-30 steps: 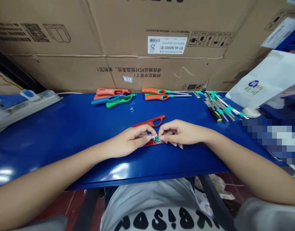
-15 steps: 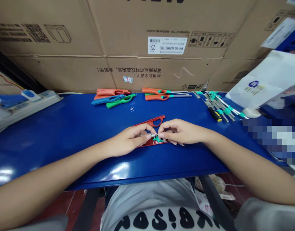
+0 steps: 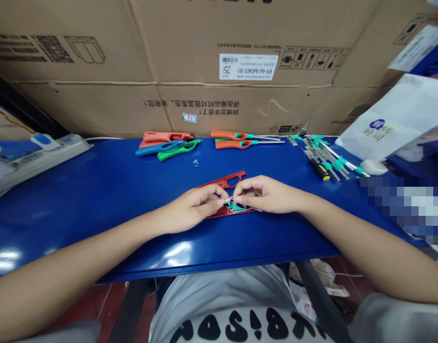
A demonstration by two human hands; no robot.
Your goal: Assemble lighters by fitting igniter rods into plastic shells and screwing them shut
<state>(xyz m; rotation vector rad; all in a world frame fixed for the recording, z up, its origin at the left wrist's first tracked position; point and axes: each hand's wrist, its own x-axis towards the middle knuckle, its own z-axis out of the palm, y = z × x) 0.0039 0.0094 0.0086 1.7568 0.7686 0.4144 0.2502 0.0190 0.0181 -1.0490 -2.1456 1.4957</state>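
Observation:
My left hand (image 3: 192, 207) and my right hand (image 3: 263, 194) meet fingertip to fingertip over a red lighter shell half (image 3: 226, 181) lying on the blue table (image 3: 97, 190). The left fingers pinch a thin metal tube that ends at a small teal plastic piece (image 3: 235, 206). The right fingers are pinched on that teal piece, right above the red shell. Both hands rest on the table.
At the back lie coloured lighter shells (image 3: 167, 143), assembled orange lighters (image 3: 240, 139) and a pile of metal tubes with teal ends (image 3: 326, 157) beside a black-handled screwdriver (image 3: 319, 169). Cardboard boxes (image 3: 219, 62) wall off the far edge. A white bag (image 3: 393, 119) stands right.
My right hand has shifted slightly up and left, and the teal piece with the tube has moved a little with it. The left hand has barely moved.

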